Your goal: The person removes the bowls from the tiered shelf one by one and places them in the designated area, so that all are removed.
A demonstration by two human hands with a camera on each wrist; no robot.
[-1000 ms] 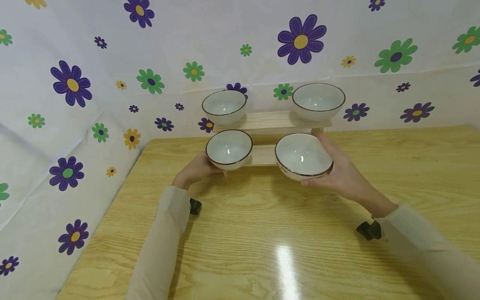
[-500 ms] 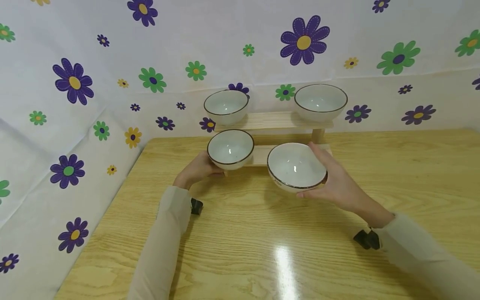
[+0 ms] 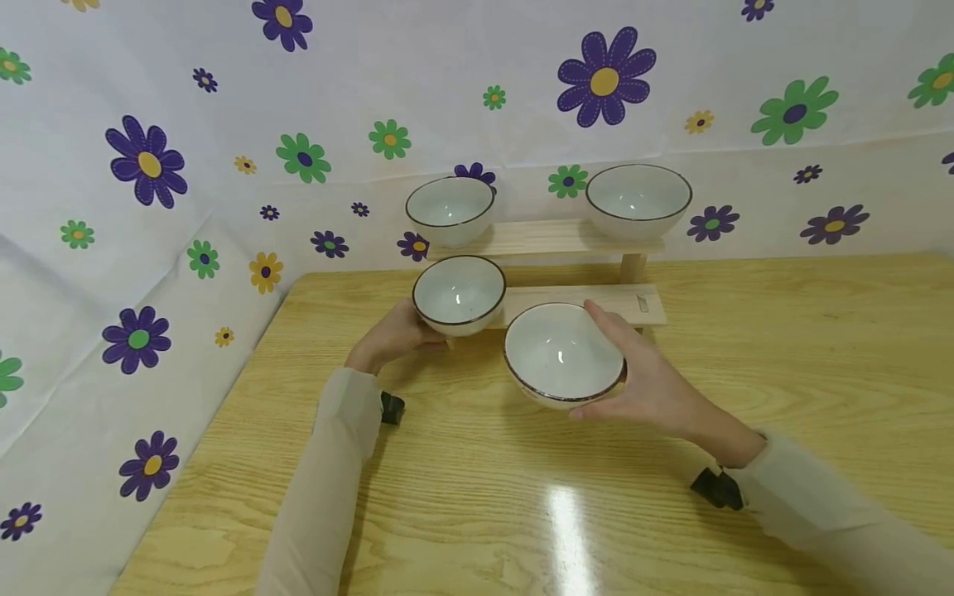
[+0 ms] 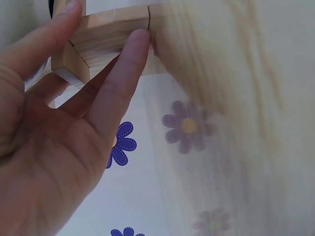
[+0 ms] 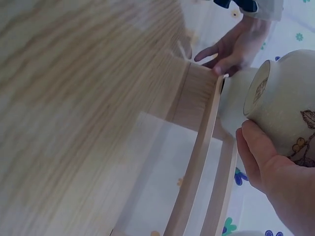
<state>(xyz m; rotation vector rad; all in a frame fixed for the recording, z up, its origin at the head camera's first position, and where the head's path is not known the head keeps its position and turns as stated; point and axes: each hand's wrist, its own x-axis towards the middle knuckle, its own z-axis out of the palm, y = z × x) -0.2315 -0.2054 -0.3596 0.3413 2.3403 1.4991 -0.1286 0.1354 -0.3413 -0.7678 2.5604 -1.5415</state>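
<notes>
My right hand (image 3: 656, 389) holds a white bowl (image 3: 562, 352) with a dark brown rim, thumb and fingers spread round its side. In the right wrist view this bowl (image 5: 290, 105) shows a painted leaf and berry pattern and hangs above the table, tilted. At the lower left end of a two-tier wooden rack (image 3: 544, 238), my left hand (image 3: 395, 338) grips the wood under a second bowl (image 3: 458, 290). In the left wrist view the left hand's fingers (image 4: 133, 54) lie against the rack's end piece (image 4: 115, 24); some of them are partly hidden.
Two more brown-rimmed bowls stand on the upper tier, one at the left (image 3: 450, 213) and one at the right (image 3: 638, 203). A glossy wood-grain table (image 3: 462, 497) lies under everything. A white flower-print cloth (image 3: 335, 83) hangs behind and at the left.
My right hand has carried the bowl off the lower tier's right side, toward me and to the left, baring that end of the board. The left hand stays at the rack.
</notes>
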